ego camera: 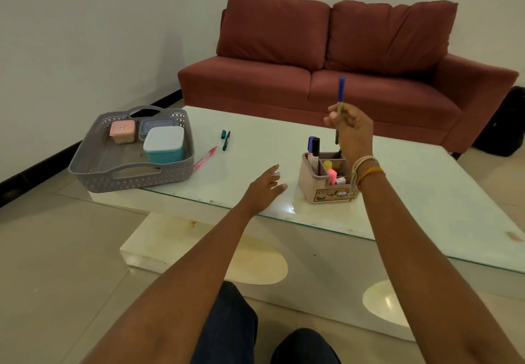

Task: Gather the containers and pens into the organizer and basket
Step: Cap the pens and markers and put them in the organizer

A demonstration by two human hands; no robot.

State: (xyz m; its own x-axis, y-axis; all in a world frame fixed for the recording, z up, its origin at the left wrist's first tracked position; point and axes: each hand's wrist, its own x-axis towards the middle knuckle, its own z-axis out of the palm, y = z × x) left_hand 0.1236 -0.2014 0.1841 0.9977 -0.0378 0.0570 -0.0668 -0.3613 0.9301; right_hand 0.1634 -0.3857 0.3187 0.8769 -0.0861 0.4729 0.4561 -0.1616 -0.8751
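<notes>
Holding is recorded at the right hand point(350, 130): a slim blue-capped pen with a yellowish barrel point(341, 93) is pinched upright between thumb and fingertips point(331, 115), its cap pointing up and its lower end hidden behind the palm. The pen is carried above the beige plastic desk organizer with several compartments point(326, 177), which stands on the glass-topped white coffee table point(426, 207).

Handling, as judged: the pen is taken to be light, stiff and smooth, so a slip is possible in a loose pinch; a hold at mid-barrel is favoured, so that the tip can be steered into a compartment.

The left hand point(265, 186) is noted with fingers spread and relaxed, low over the table; a small pale object shows at its fingertips, but whether it is held cannot be told.

Items still loose on the table: a pink pen point(205, 158) just beside the basket, and a dark green marker point(226, 141) with its cap lying separately.

Items already stowed: a black marker point(314, 150) and highlighters in the organizer; a pink lidded container point(122, 131), a grey-lidded container point(154, 125) and a teal container with a white lid point(164, 144) in the grey perforated plastic basket with handles point(93, 164).
</notes>
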